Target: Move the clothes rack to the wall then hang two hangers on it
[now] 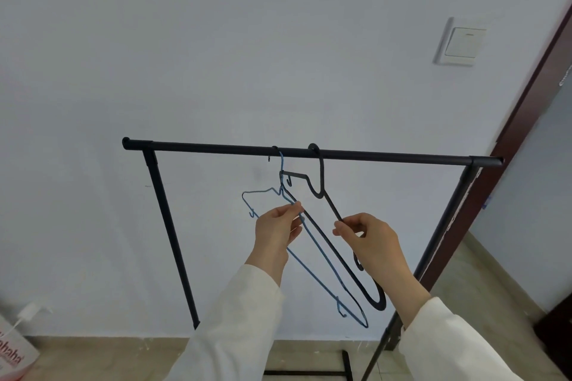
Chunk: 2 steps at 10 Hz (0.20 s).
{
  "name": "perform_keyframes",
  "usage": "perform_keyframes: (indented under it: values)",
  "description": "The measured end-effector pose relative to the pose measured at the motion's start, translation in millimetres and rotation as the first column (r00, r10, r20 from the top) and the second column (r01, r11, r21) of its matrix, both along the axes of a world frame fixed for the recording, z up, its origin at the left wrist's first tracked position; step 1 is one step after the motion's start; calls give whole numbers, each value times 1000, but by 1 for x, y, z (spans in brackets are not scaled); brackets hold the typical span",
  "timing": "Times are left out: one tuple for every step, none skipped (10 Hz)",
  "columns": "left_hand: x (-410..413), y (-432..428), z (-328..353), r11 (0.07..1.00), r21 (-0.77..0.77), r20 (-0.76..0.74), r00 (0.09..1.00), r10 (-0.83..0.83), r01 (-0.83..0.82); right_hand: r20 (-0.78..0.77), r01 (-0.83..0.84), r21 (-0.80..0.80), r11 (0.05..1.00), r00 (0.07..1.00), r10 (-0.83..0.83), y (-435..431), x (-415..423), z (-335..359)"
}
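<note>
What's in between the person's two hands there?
In the head view, the black hanger's long lower bar runs diagonally through the gap between the left hand and right hand. The blue hanger passes by the left fingers.

Home room: clothes rack [309, 153], wall switch [461, 46]

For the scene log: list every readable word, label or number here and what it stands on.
"ahaha", in red letters, cut off by the frame edge: on the white carton at lower left.
Smaller print under it on the same carton: too blurred to read.
Light switch: a tiny mark near its top, unreadable.
Clothes rack and hangers: no text.
</note>
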<state>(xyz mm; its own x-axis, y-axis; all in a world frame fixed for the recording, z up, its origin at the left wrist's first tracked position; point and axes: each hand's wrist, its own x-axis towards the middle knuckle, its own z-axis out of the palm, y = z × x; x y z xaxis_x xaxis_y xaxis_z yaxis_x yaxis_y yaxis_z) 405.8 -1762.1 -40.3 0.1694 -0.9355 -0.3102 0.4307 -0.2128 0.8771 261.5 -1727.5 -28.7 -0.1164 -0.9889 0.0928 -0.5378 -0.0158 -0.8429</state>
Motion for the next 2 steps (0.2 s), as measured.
perform_keyframes:
  values:
    - [1, 7, -1, 999, -37, -15, 1000, -16, 15, -26, 7, 4, 1000, 1000, -7, 0, -3, 0]
    - [1, 16, -2, 998, -54, -12, 1000, -14, 13, -27, 27, 14, 1000, 999, -26, 8, -4, 4]
